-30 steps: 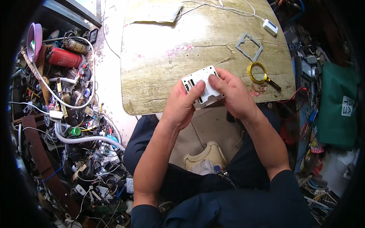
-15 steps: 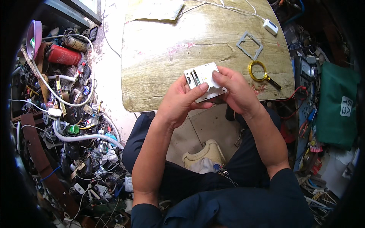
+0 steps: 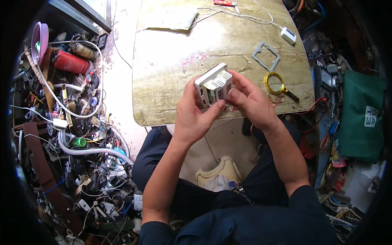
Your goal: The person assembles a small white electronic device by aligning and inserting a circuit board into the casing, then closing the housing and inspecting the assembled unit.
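Between both hands, above the table's near edge, is a white plastic electrical device (image 3: 220, 83) with a flat square plate and a boxy, vented back. It is tilted so that its back and one side show. My left hand (image 3: 193, 112) grips its left side, the thumb lying along the lower edge. My right hand (image 3: 252, 98) is closed round the right side, thumb on the boxy part. Further right on the table lie a grey square frame (image 3: 276, 64) and a yellow-rimmed magnifying glass (image 3: 269, 87) with a black handle.
The wood-patterned table (image 3: 163, 90) carries a pale packet (image 3: 173, 19), a white cable with a small white module (image 3: 288, 35), and a red item (image 3: 224, 3). A heap of cables and parts (image 3: 98, 175) fills the left floor. A green bag (image 3: 361, 114) hangs at right.
The device has been turned in my hands: its flat face was up, and now its vented back and side show. The view has shifted slightly, bringing the red item in at the top.
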